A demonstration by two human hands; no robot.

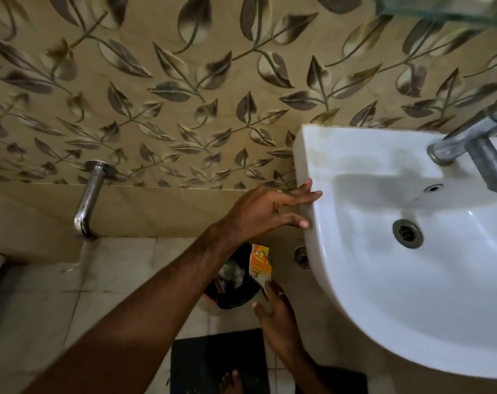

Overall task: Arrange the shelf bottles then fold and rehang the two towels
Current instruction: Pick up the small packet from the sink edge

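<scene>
Wall: leaf-patterned tiles (162, 89) fill the upper view, with a bent chrome spout (86, 200) coming out low on the left.
Washbasin: a white ceramic basin (355, 294) on the right, chrome tap (474, 155) at its back, drain (407, 233) in the bowl.
Floor: pale tiles (43, 302), a dark mat (213, 362) underfoot, a round floor drain (302, 257) just beside the basin's edge.
Bin: a small bin with a black liner (230, 291) stands on the floor below the hands, partly hidden by the left forearm.
Left hand: the left hand (264, 211) is spread wide and holds nothing; its fingertips rest on the basin's left rim, apparently for balance.
Right hand: the right hand (275, 311) pinches the lower corner of an orange sachet (260, 263), the other fingers loosely open.
Sachet: upright in the fingertips, directly over the bin's mouth (it looks like an empty wrapper).
Task things: no shelf bottles and no towels show here; a glass edge (440, 12) at the top right may be the shelf.
Step in hand: likely clearing litter before arranging.
Doing it well: lower the sachet close to the liner before letting go, so the light wrapper does not drift onto the tiles; keep the bracing hand on the rim while bent over.
</scene>
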